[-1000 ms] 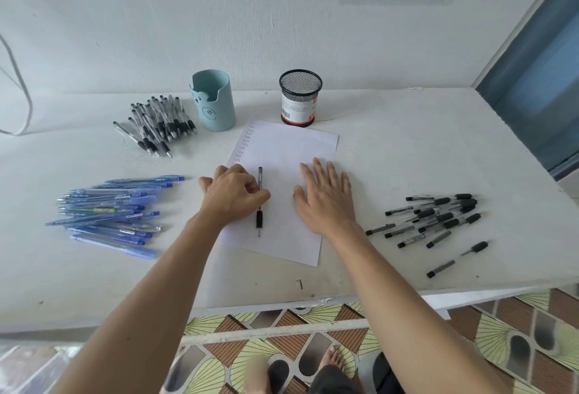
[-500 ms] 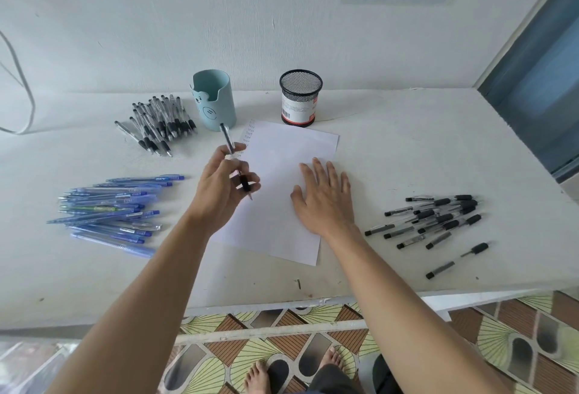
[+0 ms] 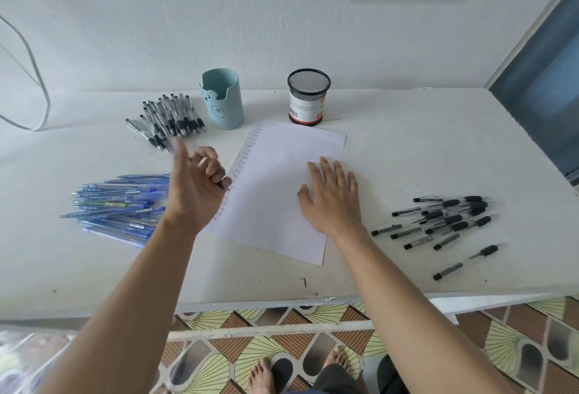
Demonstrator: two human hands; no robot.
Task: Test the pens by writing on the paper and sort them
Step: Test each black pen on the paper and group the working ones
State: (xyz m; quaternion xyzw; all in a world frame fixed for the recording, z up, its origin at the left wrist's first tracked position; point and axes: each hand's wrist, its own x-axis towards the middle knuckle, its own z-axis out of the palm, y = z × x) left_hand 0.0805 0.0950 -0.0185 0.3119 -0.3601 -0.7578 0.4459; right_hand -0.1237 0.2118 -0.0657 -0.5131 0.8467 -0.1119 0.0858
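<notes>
Head view: the left hand (image 3: 197,187) hangs above the table (image 3: 391,143) at centre left, between the blue pens (image 3: 122,205) and the paper (image 3: 282,187). Its fingers are curled and its thumb is up, all blurred. A dark stub (image 3: 226,182) at the lower right of the fist may be a pen's grip, but I cannot tell whether the hand grips a pen. The right hand (image 3: 332,196) lies flat on the paper, fingers spread, pinning it. Test scribbles (image 3: 247,155) run down the paper's left edge. Risks, as I judge them: the left forearm passes in front of the blue pens' right ends, so a careless sweep could scatter them or mix them with the grey pens (image 3: 169,118) at upper left, spoiling the sort. If the right hand lifts, the paper could slide under a stroke. The stray pen (image 3: 466,262) at lower right, apart from the black pens (image 3: 445,221), lies near the front edge and could roll off. At top centre the teal cup (image 3: 222,99) and the mesh cup (image 3: 308,96) stand upright behind the paper; no pen sticks out of either, and their bottoms are hidden.
</notes>
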